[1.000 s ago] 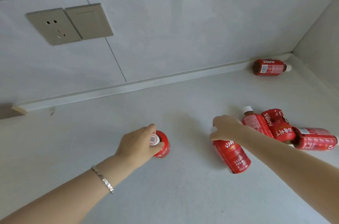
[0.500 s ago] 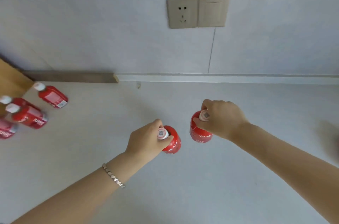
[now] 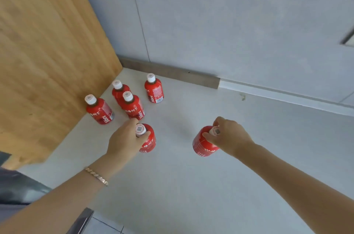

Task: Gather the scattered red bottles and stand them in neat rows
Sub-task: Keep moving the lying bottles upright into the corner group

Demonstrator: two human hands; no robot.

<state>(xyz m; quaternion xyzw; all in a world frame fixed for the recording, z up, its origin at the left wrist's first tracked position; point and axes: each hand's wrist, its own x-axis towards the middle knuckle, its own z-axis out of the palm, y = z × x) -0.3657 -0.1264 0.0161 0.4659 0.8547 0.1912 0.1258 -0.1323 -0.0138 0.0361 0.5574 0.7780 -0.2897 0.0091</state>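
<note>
Each hand holds a red juice bottle by its white cap, upright over the pale counter [image 3: 191,185]. My left hand [image 3: 124,140] grips the left bottle [image 3: 148,140], just in front of the standing group. My right hand [image 3: 229,138] grips the right bottle [image 3: 203,144], apart to the right. Several red bottles stand upright near the wooden panel: one at the far left [image 3: 100,110], one at the back [image 3: 119,91], one in front of it [image 3: 133,106], and one to the right [image 3: 154,89].
A tall wooden panel [image 3: 47,51] walls off the left side. A grey tiled wall [image 3: 229,23] with a low skirting strip [image 3: 172,74] runs along the back. The counter's near edge [image 3: 82,220] shows at the bottom left.
My view has swung left, bringing the wooden panel and the standing bottles to the middle. Both hands have carried their bottles leftward toward that group, and the two held bottles are farther apart.
</note>
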